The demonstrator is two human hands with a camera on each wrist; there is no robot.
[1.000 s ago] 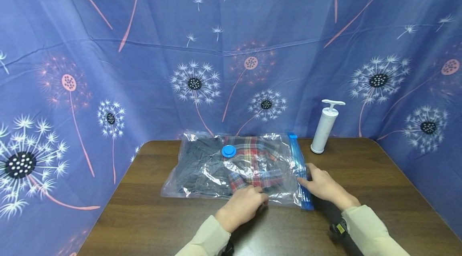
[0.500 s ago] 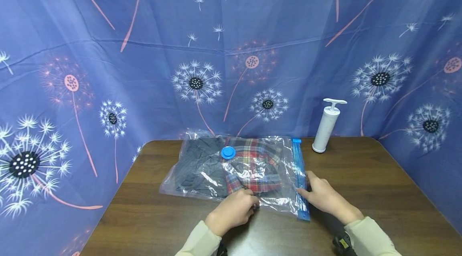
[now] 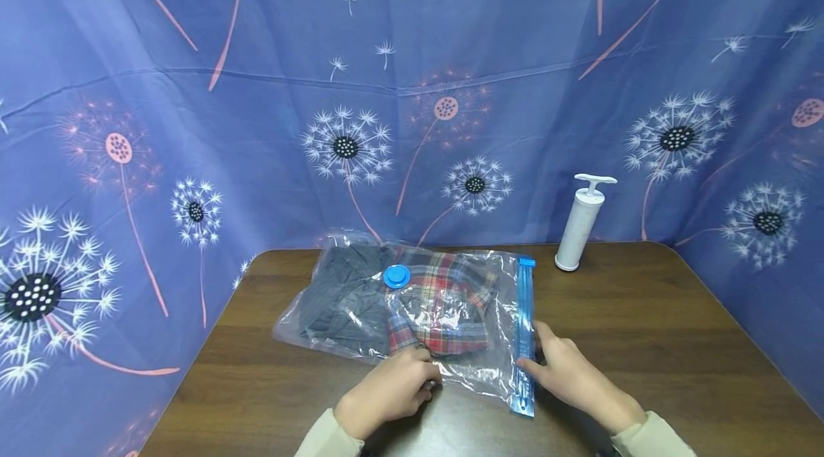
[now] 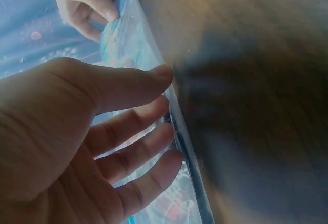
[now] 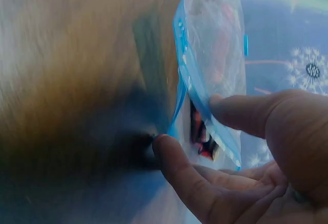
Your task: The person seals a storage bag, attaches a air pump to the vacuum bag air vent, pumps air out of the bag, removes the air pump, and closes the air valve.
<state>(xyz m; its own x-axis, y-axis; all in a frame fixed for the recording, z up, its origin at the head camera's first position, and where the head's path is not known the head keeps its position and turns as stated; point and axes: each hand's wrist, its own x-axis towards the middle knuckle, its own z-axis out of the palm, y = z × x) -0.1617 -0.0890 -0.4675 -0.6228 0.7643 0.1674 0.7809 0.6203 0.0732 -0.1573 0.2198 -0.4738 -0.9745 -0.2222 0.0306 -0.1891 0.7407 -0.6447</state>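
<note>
A clear plastic vacuum storage bag [image 3: 463, 371] with a round blue valve [image 3: 396, 276] lies on the table. Through its film show a red plaid garment [image 3: 444, 300] and dark grey clothing [image 3: 347, 292]. My left hand [image 3: 395, 385] pinches the bag's near edge, thumb over it; the index finger is hidden in the left wrist view. At the bag's right end, my right hand [image 3: 569, 371] holds the blue zip strip [image 3: 524, 321], thumb above and fingers curled beneath. In the right wrist view the two blue strips [image 5: 187, 75] gape apart beside the thumb.
A white hand pump [image 3: 578, 228] with a T-shaped handle stands at the back right of the brown wooden table [image 3: 631, 300]. Behind and at both sides hangs a blue dandelion-print cloth [image 3: 412, 28].
Both hands have moved toward the near side and somewhat left. The bag has come with them, its zip end swinging nearer to me and its left end shifting left. The pump has stayed put.
</note>
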